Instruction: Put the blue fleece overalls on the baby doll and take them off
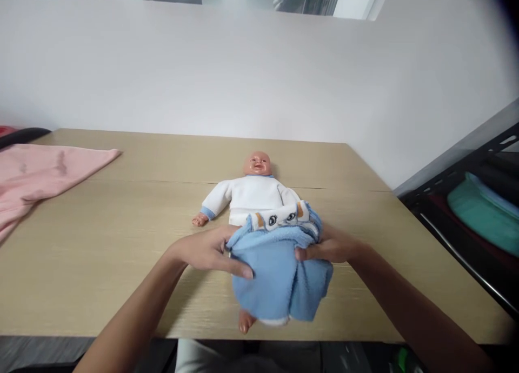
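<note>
wood bench (101,254) by a white wall. doll (253,197) lies face up between the hands; left hand (206,252) and right hand (328,247) each pinch a side of the garment (279,275) over its legs. best keep both grips level, i'd say. pink cloth (36,173) far left.

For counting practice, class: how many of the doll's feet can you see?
1: a bare foot pokes out below the blue garment, near the front edge of the table. The other may be hidden under that garment.
</note>
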Motion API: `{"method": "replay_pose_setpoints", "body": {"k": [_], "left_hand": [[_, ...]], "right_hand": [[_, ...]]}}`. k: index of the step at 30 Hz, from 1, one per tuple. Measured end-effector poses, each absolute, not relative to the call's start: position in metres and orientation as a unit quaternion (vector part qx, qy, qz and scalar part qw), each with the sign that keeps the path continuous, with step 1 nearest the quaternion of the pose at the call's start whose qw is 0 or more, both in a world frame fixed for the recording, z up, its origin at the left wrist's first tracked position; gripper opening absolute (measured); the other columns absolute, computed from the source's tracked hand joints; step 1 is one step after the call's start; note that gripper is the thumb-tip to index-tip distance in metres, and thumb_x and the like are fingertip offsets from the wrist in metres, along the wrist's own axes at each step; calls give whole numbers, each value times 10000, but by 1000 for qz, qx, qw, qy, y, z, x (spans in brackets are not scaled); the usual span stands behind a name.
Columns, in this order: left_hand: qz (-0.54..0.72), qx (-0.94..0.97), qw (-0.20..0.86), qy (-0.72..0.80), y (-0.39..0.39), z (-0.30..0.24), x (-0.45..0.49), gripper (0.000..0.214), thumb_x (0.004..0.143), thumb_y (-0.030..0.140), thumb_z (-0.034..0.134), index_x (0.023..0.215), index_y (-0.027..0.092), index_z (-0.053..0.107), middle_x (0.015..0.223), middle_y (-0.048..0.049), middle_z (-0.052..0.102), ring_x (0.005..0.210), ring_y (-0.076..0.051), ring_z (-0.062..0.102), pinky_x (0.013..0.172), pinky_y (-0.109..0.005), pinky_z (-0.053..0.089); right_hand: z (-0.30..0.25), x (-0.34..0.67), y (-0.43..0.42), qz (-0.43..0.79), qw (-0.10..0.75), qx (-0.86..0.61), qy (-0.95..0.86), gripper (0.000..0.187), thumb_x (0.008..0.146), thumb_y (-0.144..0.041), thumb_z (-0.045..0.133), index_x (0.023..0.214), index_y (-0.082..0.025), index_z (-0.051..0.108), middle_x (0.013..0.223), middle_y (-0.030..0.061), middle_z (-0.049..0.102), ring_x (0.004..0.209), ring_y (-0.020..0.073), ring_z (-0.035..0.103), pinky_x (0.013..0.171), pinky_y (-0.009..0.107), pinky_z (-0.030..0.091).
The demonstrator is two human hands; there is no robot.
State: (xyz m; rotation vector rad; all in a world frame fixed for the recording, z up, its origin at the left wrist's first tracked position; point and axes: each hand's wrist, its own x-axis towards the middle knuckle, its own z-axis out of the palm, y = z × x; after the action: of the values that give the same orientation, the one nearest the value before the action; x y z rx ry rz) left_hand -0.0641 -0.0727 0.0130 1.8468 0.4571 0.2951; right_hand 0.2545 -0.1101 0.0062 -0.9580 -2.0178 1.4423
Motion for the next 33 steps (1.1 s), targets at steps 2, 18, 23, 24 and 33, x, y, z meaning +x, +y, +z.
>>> {"method": "replay_pose_setpoints", "body": {"k": [2, 18, 23, 24, 33], "left_hand": [[195, 730, 621, 211, -73, 5, -62, 405, 899, 556, 858, 1061, 198, 760, 985, -41, 776, 948, -245, 723, 866, -338, 616], [139, 645, 745, 99, -101, -7, -65, 327, 906, 474, 883, 1023, 174, 822, 881, -105, 828, 805, -267, 793, 797, -346, 661], [278, 622, 719, 133, -111, -16, -65, 232, 952, 385, 851, 975, 161, 797, 886, -60, 793, 885, -206, 749, 925, -310, 611], [276, 625, 716, 145, -115, -16, -65, 233, 963, 388, 836, 963, 158, 796, 878, -60, 786, 910, -215, 747, 954, -327, 606], [248, 585, 702, 323, -180, -28, -60, 452, 871, 420, 889, 1237, 196, 747, 1029, -67, 802, 915, -242, 740, 847, -337, 610]], "right_hand": [[7, 251, -114, 553, 243, -337, -722, 548, 958, -657, 776, 1337, -262, 798, 1338, 89, 817, 1373, 345, 709, 1244, 523, 496], [9, 242, -123, 595, 215, -344, -694, 513, 971, -695, 739, 1136, -219, 837, 1212, 79, 832, 1257, 326, 744, 1193, 454, 553], [3, 229, -132, 676, 200, -255, -661, 701, 945, -694, 778, 1451, -212, 720, 1453, 119, 756, 1368, 328, 700, 1275, 507, 469], [-1, 228, -136, 691, 200, -247, -650, 734, 929, -684, 803, 1481, -213, 699, 1469, 125, 748, 1377, 331, 696, 1272, 514, 471], [-5, 229, -171, 732, 232, -293, -569, 655, 914, -569, 860, 1448, -217, 719, 1395, 116, 787, 1314, 320, 737, 1190, 472, 560]]}}
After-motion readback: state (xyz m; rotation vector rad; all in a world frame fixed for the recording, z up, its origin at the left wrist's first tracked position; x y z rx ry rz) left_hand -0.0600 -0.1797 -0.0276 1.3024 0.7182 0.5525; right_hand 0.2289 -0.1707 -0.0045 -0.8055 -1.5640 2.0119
